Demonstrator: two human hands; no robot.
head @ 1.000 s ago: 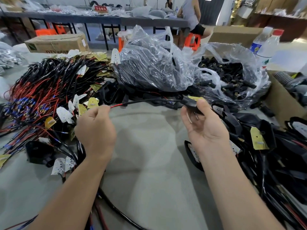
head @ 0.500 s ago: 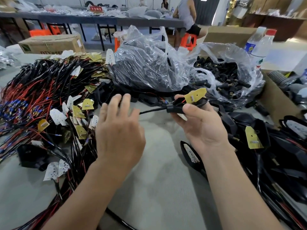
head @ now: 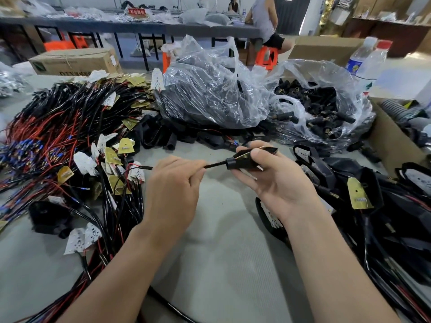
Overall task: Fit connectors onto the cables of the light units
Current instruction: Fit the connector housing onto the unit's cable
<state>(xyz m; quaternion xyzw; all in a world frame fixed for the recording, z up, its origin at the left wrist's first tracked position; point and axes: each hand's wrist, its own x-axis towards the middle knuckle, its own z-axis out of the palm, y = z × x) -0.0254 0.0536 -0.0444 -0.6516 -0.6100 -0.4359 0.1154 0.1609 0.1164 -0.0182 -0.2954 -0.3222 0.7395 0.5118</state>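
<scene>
The fingers [head: 184, 166] of the left hand [head: 172, 187] are clenched round the black cable [head: 215, 164] at the centre of the frame. The cable's free end [head: 145, 167] sticks out of the fist toward the left, and I can make out no connector on it. The fingers [head: 260, 156] of the right hand [head: 277, 183] grasp the light unit [head: 245, 162] just right of centre, thumb over its top, with the cable running straight between the two hands.

The first risk, as I judge it, is strain. If the hands pull apart, the load falls where the cable enters the black housing, and the joint may loosen.

The second is a snag. The free end lies just beside the pile of wired units [head: 70, 136] on the left, whose loose red and black leads could catch it.

The third is the reach. The bag of connectors [head: 326, 108] sits in the upper right, behind the right hand, and both hands are occupied. Letting go to fetch one could drop the unit onto the tabletop [head: 221, 241] or into the heap of units [head: 373, 206] on the right, where it would be hard to tell from the rest.
</scene>
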